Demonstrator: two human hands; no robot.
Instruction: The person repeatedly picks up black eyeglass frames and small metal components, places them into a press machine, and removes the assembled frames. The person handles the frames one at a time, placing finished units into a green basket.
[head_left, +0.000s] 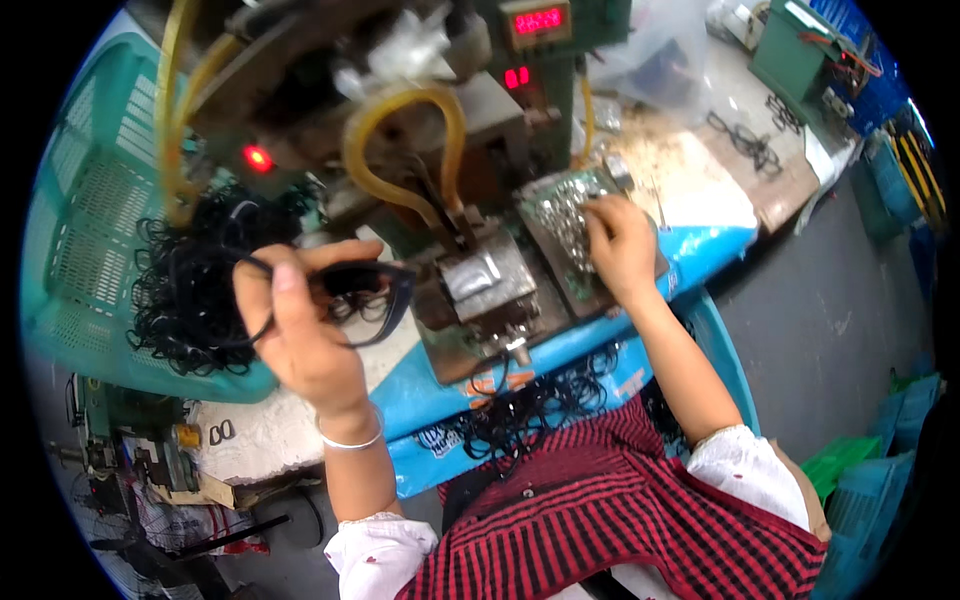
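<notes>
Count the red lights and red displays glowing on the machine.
3: a round red lamp at the machine's left, a red number display at top, and a smaller red readout just below it. Others may be hidden.

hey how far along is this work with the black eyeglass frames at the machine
Looks midway. Likely done: black frames heaped in the person's lap. In hand: the left hand holds one black eyeglass frame beside the machine's metal fixture, while the right hand picks in the tray of small metal parts. Left: a large pile of frames in the teal basket.
</notes>
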